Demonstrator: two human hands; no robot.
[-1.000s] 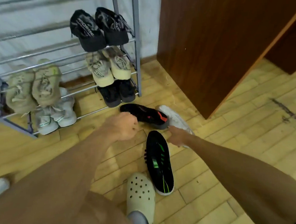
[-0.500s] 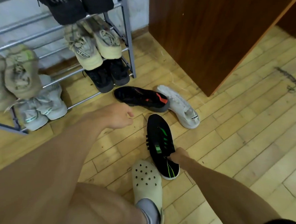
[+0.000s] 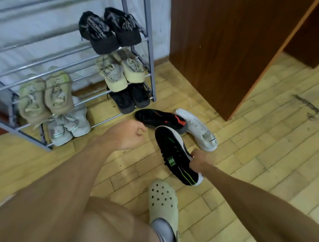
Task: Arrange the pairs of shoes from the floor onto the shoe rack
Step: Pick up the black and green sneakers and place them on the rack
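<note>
Fingers [image 3: 194,155] of right hand [image 3: 199,162] clamped on rim of black green-striped sneaker [image 3: 173,150], tilted on floor [image 3: 251,152] near shoe rack [image 3: 150,46]: grip suits lift. Left hand [image 3: 126,135] fingers loosely curled, empty, beside black red-accent sneaker [image 3: 159,119], likely next pickup. White sneaker [image 3: 199,132] just beside that one, unshelved.

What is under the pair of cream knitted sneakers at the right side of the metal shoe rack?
A pair of black sneakers stands on the lowest shelf. Only their near ends show; the cream knitted sneakers above cover the rest.
</note>
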